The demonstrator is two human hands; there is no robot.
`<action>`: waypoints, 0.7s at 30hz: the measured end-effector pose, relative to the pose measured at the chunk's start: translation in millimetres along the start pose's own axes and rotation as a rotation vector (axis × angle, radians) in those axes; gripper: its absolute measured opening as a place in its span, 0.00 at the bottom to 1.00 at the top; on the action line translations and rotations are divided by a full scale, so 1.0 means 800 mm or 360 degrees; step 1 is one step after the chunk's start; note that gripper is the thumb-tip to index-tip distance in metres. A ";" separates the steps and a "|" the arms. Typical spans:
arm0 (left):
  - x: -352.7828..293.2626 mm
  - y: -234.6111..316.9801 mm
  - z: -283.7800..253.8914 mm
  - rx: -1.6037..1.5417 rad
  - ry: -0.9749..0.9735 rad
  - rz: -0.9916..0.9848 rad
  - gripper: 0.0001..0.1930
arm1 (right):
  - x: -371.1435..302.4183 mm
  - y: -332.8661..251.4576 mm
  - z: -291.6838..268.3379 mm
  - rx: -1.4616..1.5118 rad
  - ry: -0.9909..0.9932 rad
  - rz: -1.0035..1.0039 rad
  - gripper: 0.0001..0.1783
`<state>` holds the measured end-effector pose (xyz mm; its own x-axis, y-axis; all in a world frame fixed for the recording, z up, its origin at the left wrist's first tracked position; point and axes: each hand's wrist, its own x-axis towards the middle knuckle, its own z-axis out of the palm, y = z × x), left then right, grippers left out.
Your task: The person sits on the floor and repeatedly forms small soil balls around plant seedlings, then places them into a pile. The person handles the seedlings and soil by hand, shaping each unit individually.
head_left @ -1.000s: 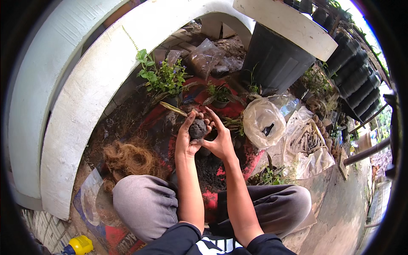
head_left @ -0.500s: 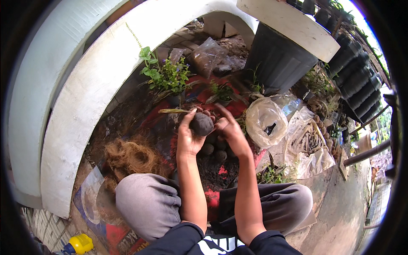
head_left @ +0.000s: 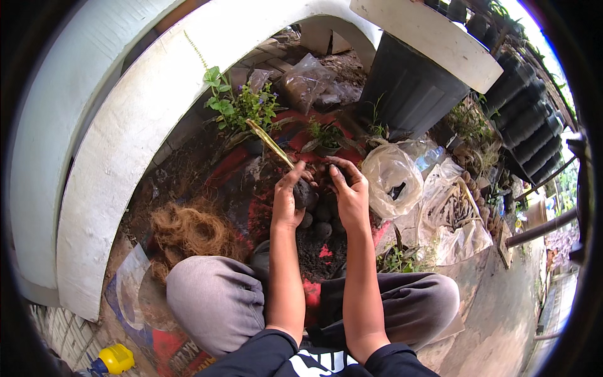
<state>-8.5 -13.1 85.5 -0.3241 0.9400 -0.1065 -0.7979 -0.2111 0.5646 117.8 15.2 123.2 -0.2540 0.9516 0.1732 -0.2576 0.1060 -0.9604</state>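
My left hand (head_left: pixel 290 198) is closed around a dark soil ball (head_left: pixel 305 195). A long yellowish stem (head_left: pixel 270 143) rises from the top of the ball and leans to the far left. Just right of the ball, my right hand (head_left: pixel 349 187) is raised with thumb and fingers drawn together; whatever they hold, if anything, is too small to make out. More round soil balls (head_left: pixel 323 230) lie below and between the hands, on loose dark soil (head_left: pixel 314 259).
Brown fibre (head_left: pixel 191 234) lies left, near my knee. A flowering plant (head_left: pixel 245 103) stands beyond my hands. To the right are an open clear plastic bag (head_left: pixel 392 179) and a sheet (head_left: pixel 457 220) holding dark sticks. A large black pot (head_left: pixel 408 88) and white curved walls (head_left: pixel 135 125) border the space.
The ball has turned and shifted slightly right and down, so its stem now points up and away. My right hand has drawn back from the ball to the right.
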 end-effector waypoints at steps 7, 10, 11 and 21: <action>-0.002 0.004 -0.003 -0.0025 -0.0290 0.0012 0.10 | -0.005 -0.019 0.018 -0.0091 -0.0042 -0.0034 0.15; -0.005 0.008 0.006 -0.0042 -0.0190 -0.0007 0.11 | -0.007 -0.025 0.023 -0.0453 -0.0016 -0.0167 0.12; -0.007 0.009 0.010 -0.0102 -0.0127 -0.0043 0.12 | -0.007 -0.026 0.024 -0.0473 0.0048 -0.0156 0.12; -0.012 0.020 0.020 0.0594 0.0018 0.0211 0.15 | -0.014 -0.039 0.029 -0.0996 -0.0093 -0.0414 0.19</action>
<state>-10.0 -21.3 108.7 -0.4190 0.9077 -0.0207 -0.5099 -0.2164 0.8326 106.7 -5.8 156.0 -0.3110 0.8572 0.4105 0.2662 0.4932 -0.8282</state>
